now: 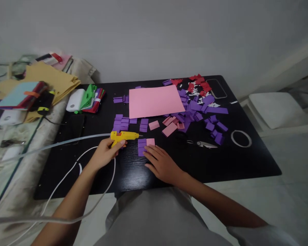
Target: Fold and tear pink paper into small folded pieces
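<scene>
My left hand is closed round the handle of a yellow glue gun, whose nozzle points right towards a small block of joined purple and pink foam pieces. A clear glue stick sticks out of the gun's back to the left. My right hand lies flat with fingers spread, its fingertips pressing on the near edge of that block. Both rest on a black table.
A pink sheet lies mid-table, with several loose purple, pink and red foam pieces around it. Scissors and a tape ring lie to the right. The gun's white cord trails off the near left edge. Clutter sits at left.
</scene>
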`<control>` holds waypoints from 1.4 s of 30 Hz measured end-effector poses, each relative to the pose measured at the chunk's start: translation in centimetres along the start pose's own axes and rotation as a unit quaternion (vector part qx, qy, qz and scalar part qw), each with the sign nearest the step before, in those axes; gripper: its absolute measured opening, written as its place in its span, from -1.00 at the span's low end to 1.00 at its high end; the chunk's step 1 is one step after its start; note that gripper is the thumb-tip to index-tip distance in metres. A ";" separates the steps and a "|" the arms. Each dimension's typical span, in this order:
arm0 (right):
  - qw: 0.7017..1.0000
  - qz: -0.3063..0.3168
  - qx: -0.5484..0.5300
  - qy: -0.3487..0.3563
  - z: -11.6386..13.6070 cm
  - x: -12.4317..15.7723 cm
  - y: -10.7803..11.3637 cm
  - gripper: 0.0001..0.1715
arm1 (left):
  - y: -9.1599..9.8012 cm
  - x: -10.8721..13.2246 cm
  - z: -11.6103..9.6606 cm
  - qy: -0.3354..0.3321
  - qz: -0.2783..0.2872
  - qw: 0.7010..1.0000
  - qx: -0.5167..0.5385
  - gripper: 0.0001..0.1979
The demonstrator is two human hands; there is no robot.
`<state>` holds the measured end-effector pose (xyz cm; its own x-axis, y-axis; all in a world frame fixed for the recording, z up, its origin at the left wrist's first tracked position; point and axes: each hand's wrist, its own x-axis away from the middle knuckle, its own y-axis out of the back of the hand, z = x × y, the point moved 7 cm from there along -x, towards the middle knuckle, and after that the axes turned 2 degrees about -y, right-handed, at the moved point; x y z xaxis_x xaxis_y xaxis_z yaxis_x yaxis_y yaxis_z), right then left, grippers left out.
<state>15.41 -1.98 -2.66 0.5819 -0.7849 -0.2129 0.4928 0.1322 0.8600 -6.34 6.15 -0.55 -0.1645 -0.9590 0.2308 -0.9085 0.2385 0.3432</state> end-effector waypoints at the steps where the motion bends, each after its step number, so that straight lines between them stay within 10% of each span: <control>1: 1.000 0.001 -0.006 0.000 -0.1 0.0 0.1 -0.49 | -0.1 0.0 0.1 0.004 -0.002 1.000 -0.004 -0.48; 20: 0.992 -0.035 0.011 -0.124 1.1 0.8 1.0 -0.49 | -1.0 -1.5 0.1 -0.041 0.006 0.993 -0.111 -0.52; 34: 0.999 -0.025 0.018 -0.013 -0.8 -0.9 0.9 -0.51 | -0.4 -0.8 0.6 -0.041 0.011 0.989 -0.144 -0.56; 42: 0.985 -0.039 0.135 -0.099 0.2 0.0 0.5 -0.51 | -0.7 -0.2 0.5 -0.068 0.025 0.977 -0.199 -0.52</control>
<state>15.56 -2.00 -2.15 0.3985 -0.8926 -0.2107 0.3259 -0.0769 0.9423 -5.90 6.15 -1.33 -0.2791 -0.9496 0.1428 -0.6814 0.3006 0.6673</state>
